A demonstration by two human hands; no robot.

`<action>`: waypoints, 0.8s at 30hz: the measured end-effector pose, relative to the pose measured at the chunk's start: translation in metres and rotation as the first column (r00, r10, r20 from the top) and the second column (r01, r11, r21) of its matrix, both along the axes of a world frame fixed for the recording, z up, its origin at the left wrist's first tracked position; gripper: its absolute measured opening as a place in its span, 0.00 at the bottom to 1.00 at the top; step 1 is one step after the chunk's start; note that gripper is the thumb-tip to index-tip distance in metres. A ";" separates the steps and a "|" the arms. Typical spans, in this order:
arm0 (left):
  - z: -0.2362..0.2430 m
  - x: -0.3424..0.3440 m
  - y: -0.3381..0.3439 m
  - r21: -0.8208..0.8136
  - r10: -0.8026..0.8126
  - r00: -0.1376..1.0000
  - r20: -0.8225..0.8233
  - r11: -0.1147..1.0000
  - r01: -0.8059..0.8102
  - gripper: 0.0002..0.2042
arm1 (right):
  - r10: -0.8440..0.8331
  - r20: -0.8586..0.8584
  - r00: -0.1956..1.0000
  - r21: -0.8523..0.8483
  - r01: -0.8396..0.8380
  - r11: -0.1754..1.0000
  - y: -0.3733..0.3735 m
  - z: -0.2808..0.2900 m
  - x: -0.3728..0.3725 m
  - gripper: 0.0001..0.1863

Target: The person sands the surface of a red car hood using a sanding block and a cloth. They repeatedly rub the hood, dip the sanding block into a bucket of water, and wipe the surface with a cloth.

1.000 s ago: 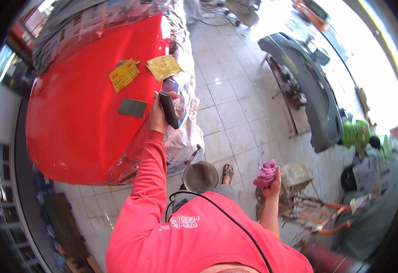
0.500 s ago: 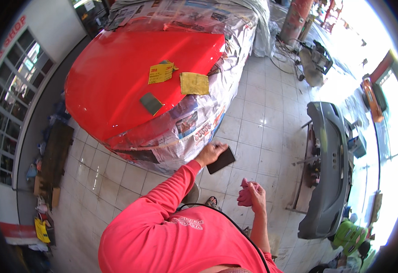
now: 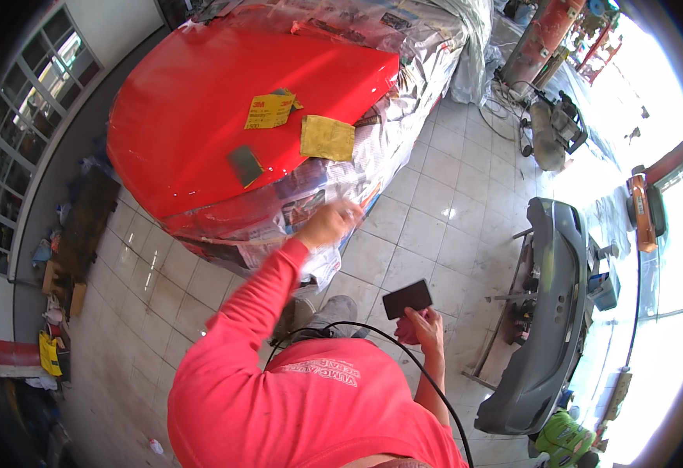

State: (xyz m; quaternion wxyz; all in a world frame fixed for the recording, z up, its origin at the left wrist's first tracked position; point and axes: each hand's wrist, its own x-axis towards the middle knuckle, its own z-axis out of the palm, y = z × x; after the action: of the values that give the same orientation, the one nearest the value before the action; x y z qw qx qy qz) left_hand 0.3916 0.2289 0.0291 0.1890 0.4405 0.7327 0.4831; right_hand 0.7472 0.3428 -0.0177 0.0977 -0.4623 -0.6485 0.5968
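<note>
My right hand [image 3: 430, 331] is closed on a dark flat rectangular block [image 3: 409, 299] and a crumpled pink cloth [image 3: 405, 330], with the block upright above the cloth. My left hand [image 3: 330, 224] is smeared by motion beside the newspaper-covered front edge of a car; whether its fingers hold anything does not show. Just beyond it lies a glossy red hood [image 3: 193, 109]. On the hood rest a yellow printed sandpaper sheet [image 3: 267, 113], a folded tan-yellow sheet [image 3: 328, 138] and a dark grey sandpaper piece [image 3: 243, 166].
Newspaper and plastic masking [image 3: 380, 175] drape the car around the hood. To the right a grey bumper [image 3: 548, 312] stands on a stand. An air compressor [image 3: 548, 136] sits farther back with a hose on the tiled floor [image 3: 412, 226]. A black hose [image 3: 427, 374] crosses my shirt.
The dark block has passed from my left hand to my right, which still has the pink cloth. My left hand has moved up and left toward the car.
</note>
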 end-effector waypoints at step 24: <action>0.090 -0.343 0.051 -0.616 -0.167 0.672 -0.722 0.597 -0.514 0.15 | -0.030 0.105 0.994 -0.076 0.038 0.996 0.310 -0.063 -0.070 0.15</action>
State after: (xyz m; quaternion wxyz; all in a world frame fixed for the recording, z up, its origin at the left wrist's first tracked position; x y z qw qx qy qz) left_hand 0.0482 0.2798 0.1193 0.0056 0.3812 0.9208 -0.0827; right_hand 0.6774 0.6530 -0.0809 0.0560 -0.5072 -0.6208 0.5952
